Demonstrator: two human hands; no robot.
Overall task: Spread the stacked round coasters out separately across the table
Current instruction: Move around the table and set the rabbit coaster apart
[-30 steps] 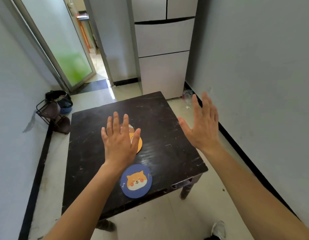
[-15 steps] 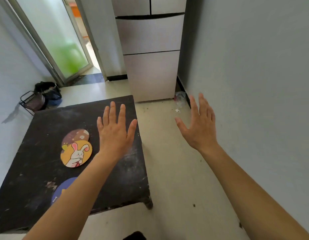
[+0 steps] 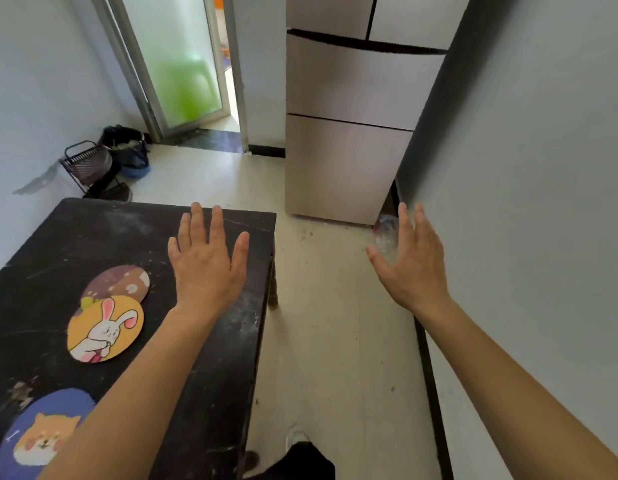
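Three round coasters lie on the dark table (image 3: 75, 233). A yellow rabbit coaster (image 3: 105, 328) overlaps the near edge of a brown coaster (image 3: 118, 281) behind it. A blue dog coaster (image 3: 41, 434) lies apart at the near left, partly hidden by my left forearm. My left hand (image 3: 207, 268) hovers flat over the table's right part, fingers spread, holding nothing. Off the table to the right, my right hand (image 3: 411, 265) hangs above the floor, fingers apart and empty.
A pale fridge (image 3: 352, 133) stands ahead beside a grey wall on the right. A wire basket (image 3: 87, 164) and dark bags sit on the floor at the left wall. A frosted glass door (image 3: 176, 60) is behind. My shoe (image 3: 295, 438) shows by the table's near corner.
The view has swung right, so the table and coasters now sit at the left. My left hand has come off the rabbit and brown coasters; both hands stay spread and empty.
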